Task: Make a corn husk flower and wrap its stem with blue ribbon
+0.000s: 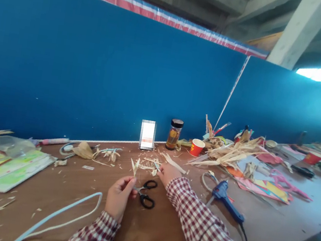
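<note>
My left hand [120,195] is closed in a pinch on a small pale corn husk piece [134,167], whose pointed tips stick up above the thumb. Just right of these fingers lie scissors [147,195] with black handles; their blades are partly hidden by the hand. My right hand [168,173] reaches down to a heap of cream husk scraps [149,164], fingers drawn together around something small and pale that I cannot make out. A longer husk strip [175,163] lies just beyond that hand.
A lidded jar [174,134] and a red paper cup [197,147] stand near the blue partition [110,68]. To the right are a blue glue gun [228,201] with its cord and a pile of dried husks [234,151]. A pale blue looped strip [66,207] lies at front left.
</note>
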The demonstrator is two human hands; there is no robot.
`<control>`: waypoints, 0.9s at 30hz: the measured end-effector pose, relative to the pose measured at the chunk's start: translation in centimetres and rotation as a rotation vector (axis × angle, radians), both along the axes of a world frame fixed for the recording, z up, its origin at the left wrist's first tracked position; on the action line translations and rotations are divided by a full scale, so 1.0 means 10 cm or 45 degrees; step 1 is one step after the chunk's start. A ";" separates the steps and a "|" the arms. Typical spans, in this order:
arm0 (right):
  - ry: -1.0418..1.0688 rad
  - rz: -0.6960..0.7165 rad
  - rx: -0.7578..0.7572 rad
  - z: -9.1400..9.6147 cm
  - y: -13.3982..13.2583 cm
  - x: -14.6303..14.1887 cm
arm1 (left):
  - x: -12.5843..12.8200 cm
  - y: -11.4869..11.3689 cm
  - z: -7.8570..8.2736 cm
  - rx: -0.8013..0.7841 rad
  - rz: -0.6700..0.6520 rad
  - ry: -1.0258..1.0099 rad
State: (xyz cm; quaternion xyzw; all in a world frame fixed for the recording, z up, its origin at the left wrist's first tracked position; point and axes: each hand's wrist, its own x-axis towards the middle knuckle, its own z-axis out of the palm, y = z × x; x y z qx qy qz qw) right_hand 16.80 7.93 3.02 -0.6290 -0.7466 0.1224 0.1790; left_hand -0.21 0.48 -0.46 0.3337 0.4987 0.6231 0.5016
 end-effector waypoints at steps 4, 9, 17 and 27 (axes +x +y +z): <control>0.035 -0.011 0.070 -0.04 -0.02 0.06 | 0.01 -0.01 0.02 0.019 0.032 -0.071; 0.711 0.235 -0.031 0.00 -0.21 -0.04 | 0.04 -0.05 0.10 -0.044 -0.067 -0.253; 0.995 0.409 -0.169 -0.07 -0.39 -0.20 | 0.03 -0.08 0.18 -0.056 -0.190 -0.449; 1.174 0.350 -0.372 0.01 -0.40 -0.16 | 0.05 -0.10 0.15 -0.138 -0.342 -0.506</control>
